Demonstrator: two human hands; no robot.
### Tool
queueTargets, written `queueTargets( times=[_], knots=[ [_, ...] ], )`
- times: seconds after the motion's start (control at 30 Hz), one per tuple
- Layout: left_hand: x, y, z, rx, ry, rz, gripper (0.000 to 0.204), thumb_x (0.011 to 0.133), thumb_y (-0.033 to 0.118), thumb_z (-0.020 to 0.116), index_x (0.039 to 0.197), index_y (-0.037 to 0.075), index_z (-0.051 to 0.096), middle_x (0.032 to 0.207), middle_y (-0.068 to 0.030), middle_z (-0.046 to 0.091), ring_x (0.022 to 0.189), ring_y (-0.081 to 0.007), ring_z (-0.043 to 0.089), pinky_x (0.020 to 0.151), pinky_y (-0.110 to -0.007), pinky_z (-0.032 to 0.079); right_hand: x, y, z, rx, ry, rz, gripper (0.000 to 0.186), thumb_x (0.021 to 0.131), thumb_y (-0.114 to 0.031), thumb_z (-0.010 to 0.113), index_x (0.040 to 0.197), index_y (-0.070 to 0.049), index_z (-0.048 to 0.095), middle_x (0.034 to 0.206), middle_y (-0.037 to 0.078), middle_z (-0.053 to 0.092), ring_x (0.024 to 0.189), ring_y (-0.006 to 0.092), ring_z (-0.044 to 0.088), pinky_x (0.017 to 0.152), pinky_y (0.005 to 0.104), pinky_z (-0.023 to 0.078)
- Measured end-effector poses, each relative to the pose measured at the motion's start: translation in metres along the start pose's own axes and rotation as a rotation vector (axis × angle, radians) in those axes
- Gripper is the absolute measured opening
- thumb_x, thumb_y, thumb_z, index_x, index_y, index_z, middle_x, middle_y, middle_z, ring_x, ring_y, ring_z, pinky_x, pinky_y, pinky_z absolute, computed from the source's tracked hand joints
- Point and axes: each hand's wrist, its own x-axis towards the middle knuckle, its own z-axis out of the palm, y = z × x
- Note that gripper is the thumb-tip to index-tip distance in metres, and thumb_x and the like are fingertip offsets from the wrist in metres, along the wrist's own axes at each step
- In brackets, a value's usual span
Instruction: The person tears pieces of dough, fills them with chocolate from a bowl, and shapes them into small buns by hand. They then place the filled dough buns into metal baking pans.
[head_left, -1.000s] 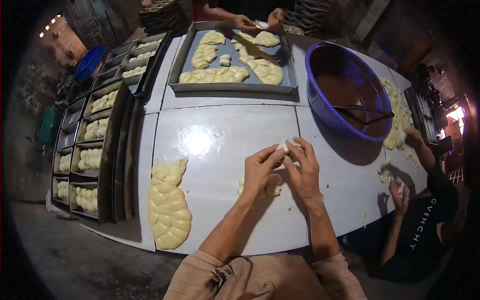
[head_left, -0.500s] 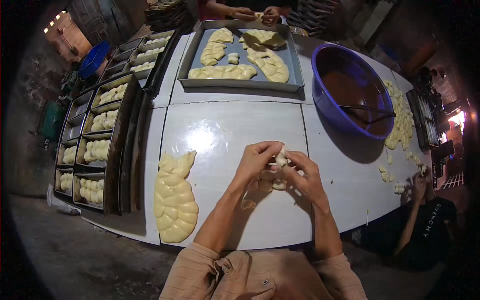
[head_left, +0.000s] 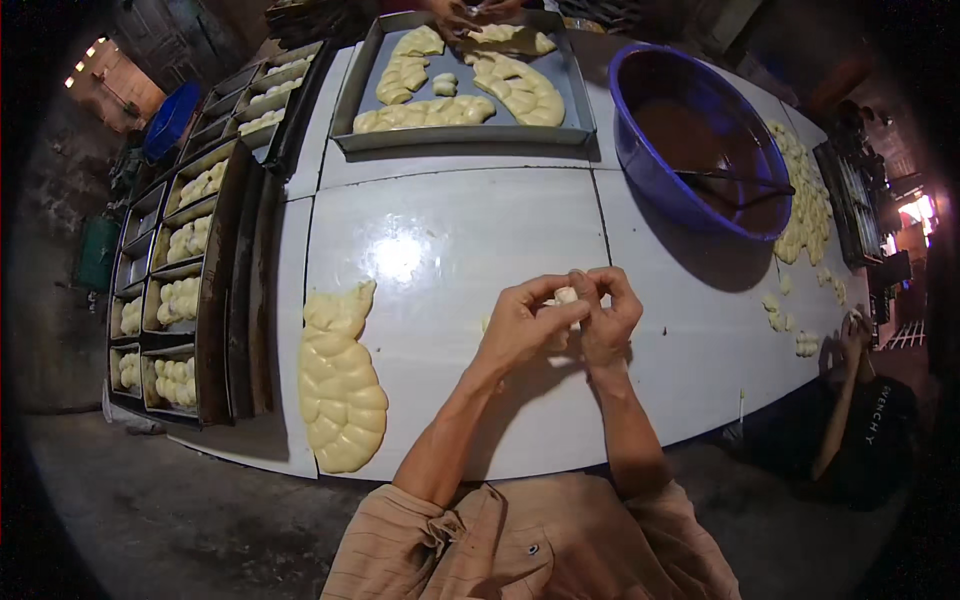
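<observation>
Above the white tabletop (head_left: pixel 450 230), my left hand (head_left: pixel 522 325) and my right hand (head_left: pixel 608 318) meet, fingers bent and pinched around a small pale piece of dough (head_left: pixel 566 295). Most of that piece is hidden by my fingers. Beneath my hands lies more dough, mostly covered; only a sliver shows by the left hand. To the left rests a long yellowish dough slab (head_left: pixel 342 395), its surface marked in rounded lobes.
Baking tins (head_left: pixel 205 290) with dough rolls stand along the left. A metal tray (head_left: pixel 465 138) of dough slabs sits at the far side, another person's hands (head_left: pixel 475 15) over it. Right: a purple tub (head_left: pixel 640 165) of brown liquid, dough pieces (head_left: pixel 800 210), a co-worker's hand (head_left: pixel 853 335).
My hands have come closer together and cover more of the dough between them. The far person's hands have moved down over the tray. The whole view has shifted slightly.
</observation>
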Motion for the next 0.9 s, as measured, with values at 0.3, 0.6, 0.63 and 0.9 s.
queueTargets(
  times=[0.3, 0.6, 0.63, 0.9],
  knots=[
    [-0.003, -0.029, 0.0, -0.201, -0.05, -0.109, 0.059, 0.104, 0.045, 0.052, 0.14, -0.002, 0.052, 0.086, -0.0065, 0.066, 0.071, -0.0105, 0.067, 0.064, -0.022, 0.054, -0.029, -0.016, -0.053, -0.08, -0.291, -0.02, 0.027, 0.092, -0.009, 0.07, 0.117, 0.0, 0.066, 0.11, 0.012, 0.068, 0.098, 0.0194, 0.066, 0.083, 0.0333, 0.056],
    [-0.068, -0.03, -0.087, 0.228, 0.342, 0.018, 0.058, 0.097, 0.029, 0.066, 0.146, 0.004, 0.049, 0.122, -0.017, 0.068, 0.079, -0.0146, 0.068, 0.072, -0.028, 0.054, -0.026, 0.001, -0.05, -0.345, -0.549, 0.156, 0.029, 0.095, -0.017, 0.063, 0.118, 0.0, 0.067, 0.109, 0.011, 0.067, 0.093, 0.0227, 0.067, 0.083, 0.0358, 0.052],
    [-0.082, -0.026, -0.095, 0.186, 0.383, 0.005, 0.053, 0.096, 0.027, 0.067, 0.141, 0.002, 0.054, 0.121, -0.0155, 0.069, 0.078, -0.0141, 0.069, 0.072, -0.027, 0.054, -0.022, -0.013, -0.05, -0.545, -0.512, 0.069, 0.029, 0.095, -0.016, 0.063, 0.119, 0.0, 0.067, 0.112, 0.012, 0.066, 0.094, 0.0234, 0.067, 0.085, 0.0364, 0.053],
    [-0.157, -0.013, -0.172, 0.375, 0.826, -0.008, 0.033, 0.095, 0.021, 0.069, 0.121, 0.001, 0.068, 0.1, -0.0112, 0.074, 0.081, -0.0159, 0.069, 0.069, -0.029, 0.054, 0.001, -0.051, 0.035, -0.383, -0.42, 0.066, 0.035, 0.092, -0.01, 0.063, 0.125, 0.001, 0.062, 0.111, 0.017, 0.066, 0.103, 0.0294, 0.065, 0.086, 0.0386, 0.055]
  ],
)
